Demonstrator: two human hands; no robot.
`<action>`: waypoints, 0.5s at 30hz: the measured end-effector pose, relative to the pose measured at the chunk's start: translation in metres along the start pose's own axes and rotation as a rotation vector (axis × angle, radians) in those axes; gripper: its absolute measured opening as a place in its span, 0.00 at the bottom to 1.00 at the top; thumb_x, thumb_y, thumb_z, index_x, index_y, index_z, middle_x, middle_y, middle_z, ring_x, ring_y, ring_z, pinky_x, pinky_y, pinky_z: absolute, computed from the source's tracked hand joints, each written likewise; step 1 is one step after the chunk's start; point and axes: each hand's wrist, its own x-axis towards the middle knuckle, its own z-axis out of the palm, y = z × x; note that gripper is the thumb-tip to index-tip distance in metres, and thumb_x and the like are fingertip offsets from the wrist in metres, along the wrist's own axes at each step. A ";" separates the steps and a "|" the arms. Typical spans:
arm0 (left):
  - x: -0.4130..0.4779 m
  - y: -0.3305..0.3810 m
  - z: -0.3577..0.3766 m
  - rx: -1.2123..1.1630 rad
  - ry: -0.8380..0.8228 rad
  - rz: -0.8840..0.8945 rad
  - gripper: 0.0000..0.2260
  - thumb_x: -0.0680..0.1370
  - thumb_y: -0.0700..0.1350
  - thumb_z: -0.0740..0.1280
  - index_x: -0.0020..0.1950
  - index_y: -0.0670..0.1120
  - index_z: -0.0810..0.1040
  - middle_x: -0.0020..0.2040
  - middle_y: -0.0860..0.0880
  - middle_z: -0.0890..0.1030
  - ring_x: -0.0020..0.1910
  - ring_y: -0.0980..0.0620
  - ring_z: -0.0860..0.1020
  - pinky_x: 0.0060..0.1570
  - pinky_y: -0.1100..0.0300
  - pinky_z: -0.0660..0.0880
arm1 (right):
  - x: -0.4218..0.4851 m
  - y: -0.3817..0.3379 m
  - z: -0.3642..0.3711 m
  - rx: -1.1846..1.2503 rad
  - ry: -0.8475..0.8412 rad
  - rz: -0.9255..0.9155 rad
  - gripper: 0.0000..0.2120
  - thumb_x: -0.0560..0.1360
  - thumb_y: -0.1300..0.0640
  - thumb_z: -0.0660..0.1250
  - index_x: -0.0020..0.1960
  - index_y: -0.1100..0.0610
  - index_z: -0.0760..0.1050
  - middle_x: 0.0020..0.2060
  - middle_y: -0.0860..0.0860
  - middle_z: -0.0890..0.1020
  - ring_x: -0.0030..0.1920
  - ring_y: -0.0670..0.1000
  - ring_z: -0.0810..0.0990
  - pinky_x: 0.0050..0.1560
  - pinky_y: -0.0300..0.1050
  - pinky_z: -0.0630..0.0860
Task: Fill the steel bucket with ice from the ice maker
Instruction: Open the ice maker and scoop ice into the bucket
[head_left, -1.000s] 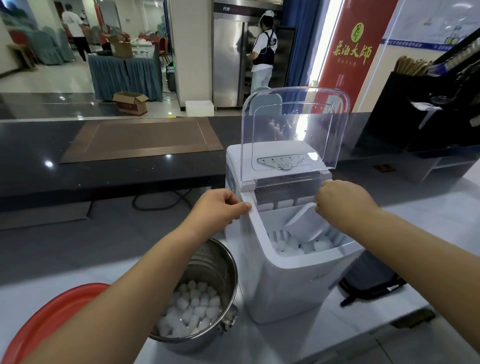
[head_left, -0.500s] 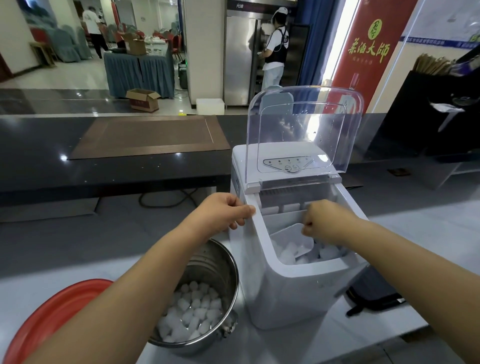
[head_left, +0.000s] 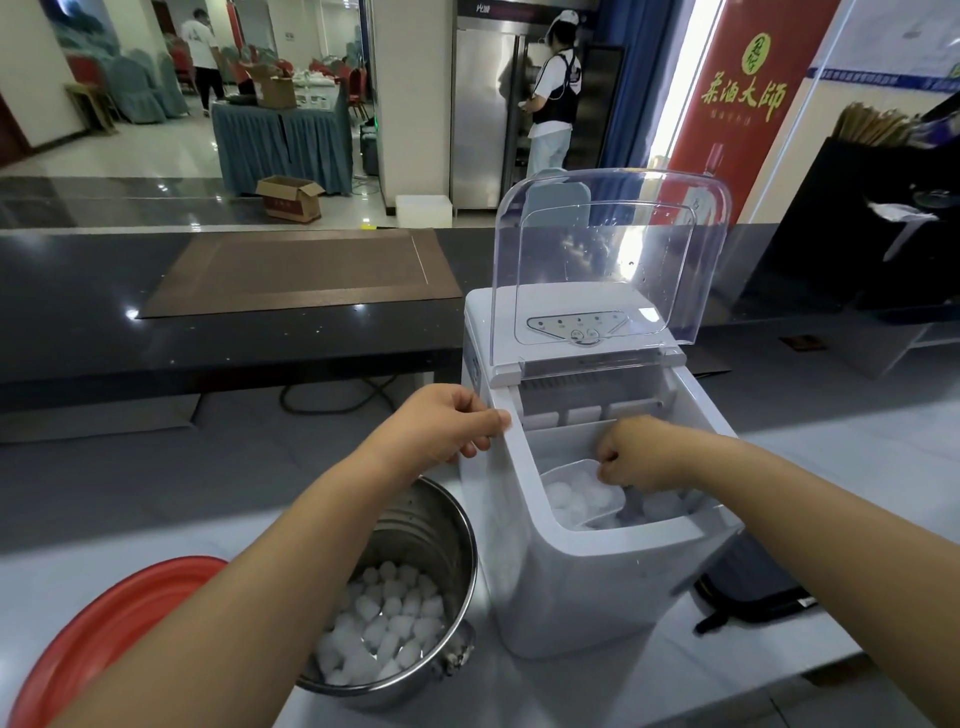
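The white ice maker (head_left: 582, 587) stands on the counter with its clear lid (head_left: 608, 254) raised. My right hand (head_left: 631, 454) reaches inside its bin and grips the handle of a clear plastic scoop (head_left: 582, 496) that holds a few ice pieces. My left hand (head_left: 447, 423) grips the upper left edge of the machine's opening. The steel bucket (head_left: 441, 525) sits just left of the machine, its bottom covered with ice cubes (head_left: 384, 623); my left forearm crosses over its left side.
A red round lid or basin (head_left: 104, 613) lies at the near left, touching the bucket's side. A black bag (head_left: 748, 587) sits to the right behind the machine. A dark raised counter (head_left: 208, 332) runs along the back. People stand far off in the hall.
My right hand has gone down into the bin with the scoop, which has turned from tilted upright to lying low with ice in it. My left hand has stayed on the machine's edge.
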 end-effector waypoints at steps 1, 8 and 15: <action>0.000 0.000 0.000 0.001 0.000 0.000 0.10 0.75 0.48 0.70 0.36 0.46 0.76 0.34 0.49 0.80 0.34 0.53 0.75 0.37 0.60 0.73 | 0.000 0.001 -0.001 0.036 -0.012 0.012 0.16 0.75 0.59 0.61 0.29 0.56 0.66 0.29 0.51 0.70 0.31 0.50 0.68 0.30 0.39 0.65; 0.001 0.002 0.000 0.001 -0.002 -0.008 0.09 0.75 0.48 0.69 0.37 0.46 0.76 0.34 0.49 0.80 0.34 0.53 0.75 0.38 0.59 0.73 | -0.008 0.003 -0.006 0.224 -0.070 0.062 0.14 0.75 0.62 0.62 0.30 0.58 0.66 0.27 0.52 0.69 0.26 0.51 0.67 0.27 0.37 0.66; -0.003 0.000 0.003 -0.006 0.031 0.005 0.09 0.75 0.48 0.69 0.38 0.45 0.76 0.33 0.50 0.80 0.32 0.54 0.75 0.36 0.60 0.73 | -0.016 0.009 -0.010 0.328 -0.009 0.114 0.15 0.74 0.63 0.62 0.29 0.58 0.67 0.23 0.51 0.68 0.25 0.52 0.67 0.29 0.39 0.68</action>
